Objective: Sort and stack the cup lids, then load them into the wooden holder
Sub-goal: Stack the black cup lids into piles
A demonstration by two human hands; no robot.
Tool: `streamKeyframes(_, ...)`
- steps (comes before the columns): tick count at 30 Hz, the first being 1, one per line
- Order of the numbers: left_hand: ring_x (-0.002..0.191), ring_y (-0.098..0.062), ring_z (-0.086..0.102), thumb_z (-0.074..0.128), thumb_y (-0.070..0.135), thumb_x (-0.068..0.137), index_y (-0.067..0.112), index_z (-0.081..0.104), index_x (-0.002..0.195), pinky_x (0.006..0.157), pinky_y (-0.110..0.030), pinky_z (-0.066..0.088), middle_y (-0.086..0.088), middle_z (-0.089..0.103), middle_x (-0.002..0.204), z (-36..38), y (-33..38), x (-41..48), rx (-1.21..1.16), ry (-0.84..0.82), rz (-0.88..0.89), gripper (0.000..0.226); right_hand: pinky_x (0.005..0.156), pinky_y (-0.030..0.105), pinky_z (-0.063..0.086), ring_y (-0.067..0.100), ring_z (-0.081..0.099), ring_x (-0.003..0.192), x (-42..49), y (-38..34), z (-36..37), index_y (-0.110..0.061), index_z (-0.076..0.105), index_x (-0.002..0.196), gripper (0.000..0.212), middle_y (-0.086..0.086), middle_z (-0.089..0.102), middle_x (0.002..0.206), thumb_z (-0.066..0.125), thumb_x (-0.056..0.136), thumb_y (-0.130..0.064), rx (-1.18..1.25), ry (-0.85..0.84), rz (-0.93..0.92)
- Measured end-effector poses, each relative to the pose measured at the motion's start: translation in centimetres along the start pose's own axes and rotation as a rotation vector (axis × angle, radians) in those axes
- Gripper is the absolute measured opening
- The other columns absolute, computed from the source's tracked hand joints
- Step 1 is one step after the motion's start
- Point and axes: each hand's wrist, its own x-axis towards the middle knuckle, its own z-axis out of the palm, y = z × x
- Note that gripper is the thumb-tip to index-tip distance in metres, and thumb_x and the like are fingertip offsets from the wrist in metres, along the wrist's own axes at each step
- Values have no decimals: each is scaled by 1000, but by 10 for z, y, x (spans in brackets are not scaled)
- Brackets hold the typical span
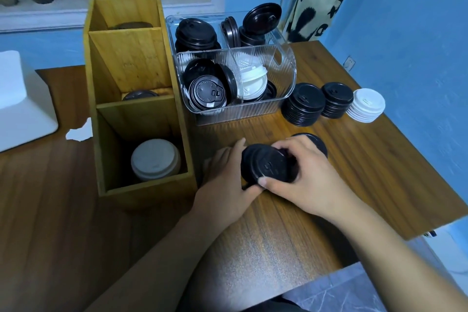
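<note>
Task part done. The wooden holder (141,58), left of centre, carries white lids (155,159) in its nearest compartment and dark lids low in the two behind. Three sorted stacks (336,102) stand centre right on the tabletop (278,223). Loose lids lie in the clear bin (253,111). Left hand (225,172) and right hand (304,180) each have their grip clamped on a black lid stack (268,164) at centre frame: tilted, nested, slightly uneven.

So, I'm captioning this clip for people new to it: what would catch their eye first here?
The left hand and right hand clasp a stack of black lids at the middle of the table. Left of them stands the tall wooden holder, with white lids in its nearest compartment. Behind the hands sits a clear bin holding black and white lids.
</note>
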Motion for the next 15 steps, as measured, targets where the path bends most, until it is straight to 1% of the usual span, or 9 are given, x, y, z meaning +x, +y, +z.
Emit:
streamKeyframes(1, 139, -4, 17, 68, 49, 89, 29, 13, 160, 117, -34, 15, 9, 34, 154, 0, 0, -1, -6, 3, 1, 92, 89, 15, 38, 1, 48, 106, 6, -3, 5, -32, 57, 121, 64, -17, 49, 112, 75, 68, -64, -54, -5, -4)
streamKeyframes(4, 132, -3, 16, 70, 49, 89, 29, 14, 160, 118, -39, 22, 7, 31, 154, -1, 0, -2, -12, 8, -15, 93, 93, 24, 39, 9, 47, 111, 15, -7, 12, -29, 52, 135, 74, -15, 50, 118, 73, 74, -64, -154, -29, -11)
streamKeyframes(6, 132, -5, 17, 70, 48, 89, 27, 16, 161, 118, -38, 23, 5, 33, 153, 0, 0, -1, -10, 19, -6, 92, 96, 26, 40, 11, 47, 113, 16, -7, 13, -31, 48, 143, 77, -14, 49, 119, 71, 77, -64, -183, -73, -25)
streamKeyframes(8, 136, -9, 19, 71, 50, 88, 26, 19, 160, 117, -37, 23, 5, 34, 153, 1, -1, -1, -9, 30, 1, 92, 97, 28, 42, 10, 47, 112, 16, -6, 12, -31, 48, 145, 79, -14, 47, 115, 72, 78, -65, -189, -109, -19)
streamKeyframes(10, 139, -11, 22, 71, 54, 86, 26, 22, 159, 118, -36, 21, 5, 35, 152, 2, -2, 0, -10, 36, 3, 92, 95, 31, 45, 9, 47, 110, 19, -5, 10, -31, 50, 141, 79, -15, 45, 110, 74, 74, -66, -186, -130, 4)
streamKeyframes(12, 140, -10, 22, 70, 56, 84, 24, 28, 157, 118, -36, 18, 6, 39, 151, 4, -4, 0, 15, 46, 30, 90, 89, 35, 49, 7, 48, 108, 24, -6, 9, -34, 53, 134, 77, -16, 44, 106, 76, 69, -69, -179, -136, 26)
streamKeyframes(15, 141, -10, 27, 67, 62, 82, 23, 33, 155, 118, -38, 20, 8, 43, 149, 6, -6, 1, 68, 54, 66, 89, 81, 38, 50, 6, 47, 103, 29, -7, 8, -38, 51, 125, 74, -19, 42, 102, 75, 65, -74, -211, -163, 25)
